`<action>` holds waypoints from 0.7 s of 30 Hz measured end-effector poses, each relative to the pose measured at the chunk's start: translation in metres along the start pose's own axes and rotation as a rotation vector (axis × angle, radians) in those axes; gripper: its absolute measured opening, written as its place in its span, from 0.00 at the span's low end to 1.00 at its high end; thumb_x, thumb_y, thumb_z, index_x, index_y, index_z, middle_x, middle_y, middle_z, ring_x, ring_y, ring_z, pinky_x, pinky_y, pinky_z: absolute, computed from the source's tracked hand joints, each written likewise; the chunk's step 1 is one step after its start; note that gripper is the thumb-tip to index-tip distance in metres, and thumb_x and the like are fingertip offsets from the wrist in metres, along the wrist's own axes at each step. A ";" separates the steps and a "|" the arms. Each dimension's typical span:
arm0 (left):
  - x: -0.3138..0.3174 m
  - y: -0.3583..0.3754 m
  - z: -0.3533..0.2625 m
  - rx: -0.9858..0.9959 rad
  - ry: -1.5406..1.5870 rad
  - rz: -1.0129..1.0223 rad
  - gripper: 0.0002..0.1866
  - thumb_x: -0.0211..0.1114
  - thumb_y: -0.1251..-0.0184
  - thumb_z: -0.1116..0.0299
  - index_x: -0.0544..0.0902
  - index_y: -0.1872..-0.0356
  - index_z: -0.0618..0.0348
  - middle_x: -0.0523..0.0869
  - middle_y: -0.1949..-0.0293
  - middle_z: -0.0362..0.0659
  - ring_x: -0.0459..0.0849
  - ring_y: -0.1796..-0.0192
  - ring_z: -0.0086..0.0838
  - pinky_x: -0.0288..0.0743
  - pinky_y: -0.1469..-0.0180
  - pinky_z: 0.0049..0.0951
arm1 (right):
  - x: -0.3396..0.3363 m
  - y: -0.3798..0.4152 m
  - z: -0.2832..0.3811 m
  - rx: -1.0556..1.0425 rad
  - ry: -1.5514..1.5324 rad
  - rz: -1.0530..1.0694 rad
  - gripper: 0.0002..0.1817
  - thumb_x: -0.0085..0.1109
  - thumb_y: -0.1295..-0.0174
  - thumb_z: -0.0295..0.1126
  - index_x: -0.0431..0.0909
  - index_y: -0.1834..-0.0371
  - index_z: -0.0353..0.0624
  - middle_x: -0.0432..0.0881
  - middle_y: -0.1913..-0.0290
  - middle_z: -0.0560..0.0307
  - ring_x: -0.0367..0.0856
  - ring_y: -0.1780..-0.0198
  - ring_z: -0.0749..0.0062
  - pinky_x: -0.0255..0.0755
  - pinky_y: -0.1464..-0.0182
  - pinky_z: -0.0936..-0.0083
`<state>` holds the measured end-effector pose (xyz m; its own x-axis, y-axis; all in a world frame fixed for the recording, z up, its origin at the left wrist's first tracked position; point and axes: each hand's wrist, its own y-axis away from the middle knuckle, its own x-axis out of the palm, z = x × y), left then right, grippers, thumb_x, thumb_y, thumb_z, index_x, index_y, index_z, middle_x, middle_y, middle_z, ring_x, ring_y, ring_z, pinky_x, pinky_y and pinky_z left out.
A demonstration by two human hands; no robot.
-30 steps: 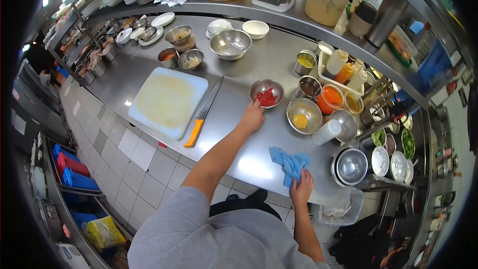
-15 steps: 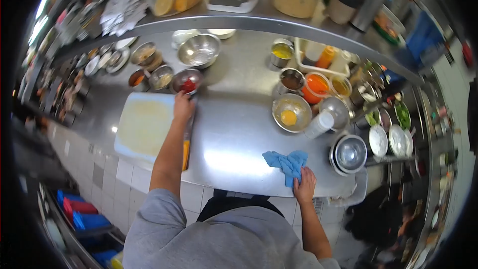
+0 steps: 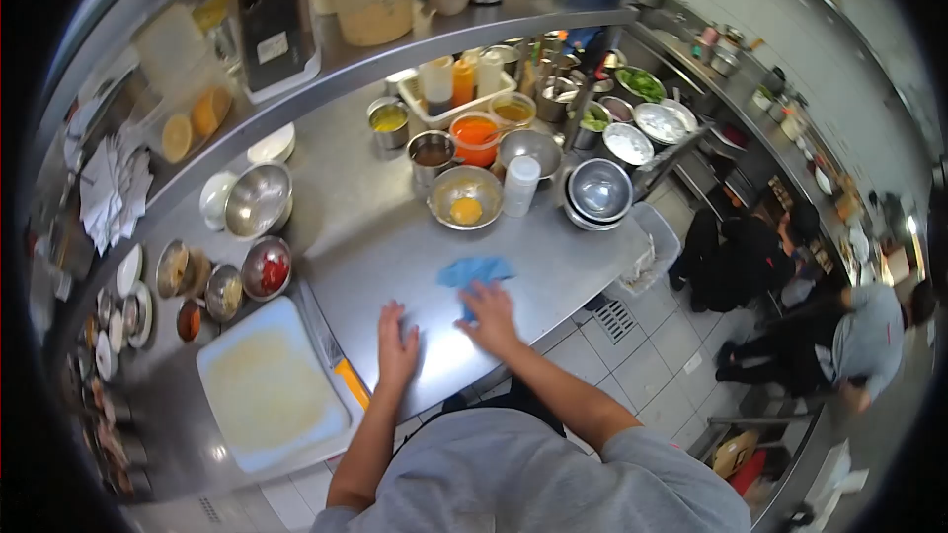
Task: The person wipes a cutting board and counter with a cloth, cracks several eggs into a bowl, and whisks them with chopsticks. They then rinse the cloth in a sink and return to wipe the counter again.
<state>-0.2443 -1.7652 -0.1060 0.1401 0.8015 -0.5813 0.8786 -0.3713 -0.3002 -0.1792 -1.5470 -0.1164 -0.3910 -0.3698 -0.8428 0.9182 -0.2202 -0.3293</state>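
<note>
My right hand point(image 3: 491, 321) is on the near part of a crumpled blue cloth point(image 3: 476, 271), with some of the cloth between thumb and fingers; motion blurs it slightly. My left hand point(image 3: 398, 345) is empty, fingers apart, over the bare steel close to the table's front edge. To its left lies a knife with a yellow handle point(image 3: 351, 383), along the right side of a white cutting board point(image 3: 272, 385). Beyond the cloth stands a metal bowl point(image 3: 444, 214) with an egg yolk point(image 3: 465, 210) in it.
Small bowls, one with red food point(image 3: 272, 269), stand behind the board. A white bottle point(image 3: 521, 186), an orange sauce tub point(image 3: 476, 138) and stacked metal bowls point(image 3: 599, 190) line the back right. A shelf point(image 3: 395, 39) crosses overhead. Two people point(image 3: 736, 262) are at the right.
My left hand has left the bowl of red food and come back to the table's front. My right hand has moved further onto the cloth, which looks flatter. The view has turned right.
</note>
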 end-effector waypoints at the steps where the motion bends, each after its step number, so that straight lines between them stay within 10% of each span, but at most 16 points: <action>1: 0.007 0.006 0.000 -0.022 0.059 0.050 0.24 0.64 0.35 0.69 0.73 0.39 0.61 0.71 0.32 0.57 0.61 0.26 0.55 0.52 0.25 0.52 | 0.007 0.004 0.025 0.005 -0.030 0.018 0.33 0.74 0.50 0.42 0.75 0.37 0.56 0.73 0.37 0.53 0.66 0.33 0.49 0.64 0.38 0.49; 6: 0.015 0.021 0.007 0.132 -0.206 0.199 0.22 0.63 0.33 0.65 0.75 0.40 0.59 0.73 0.34 0.55 0.62 0.27 0.56 0.45 0.24 0.58 | 0.006 0.026 0.045 -0.098 -0.150 0.124 0.25 0.70 0.49 0.33 0.79 0.45 0.55 0.75 0.45 0.57 0.71 0.41 0.55 0.66 0.45 0.54; 16: 0.017 0.016 0.005 0.133 -0.254 0.189 0.22 0.67 0.37 0.62 0.78 0.44 0.58 0.72 0.34 0.54 0.61 0.27 0.57 0.45 0.24 0.60 | -0.100 0.019 -0.181 0.721 0.039 -0.255 0.20 0.72 0.47 0.34 0.79 0.51 0.42 0.78 0.52 0.42 0.78 0.49 0.47 0.72 0.45 0.59; 21: 0.004 0.008 -0.001 0.081 -0.076 0.111 0.38 0.72 0.41 0.56 0.68 0.32 0.59 0.63 0.28 0.57 0.55 0.24 0.59 0.45 0.25 0.62 | -0.072 -0.009 -0.099 0.293 -0.236 -0.224 0.22 0.71 0.47 0.33 0.78 0.48 0.42 0.79 0.49 0.44 0.77 0.46 0.50 0.71 0.42 0.62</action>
<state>-0.2364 -1.7649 -0.1100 0.1971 0.7169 -0.6687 0.8197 -0.4947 -0.2888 -0.1524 -1.4290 -0.0946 -0.6134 -0.4729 -0.6326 0.7657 -0.5523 -0.3296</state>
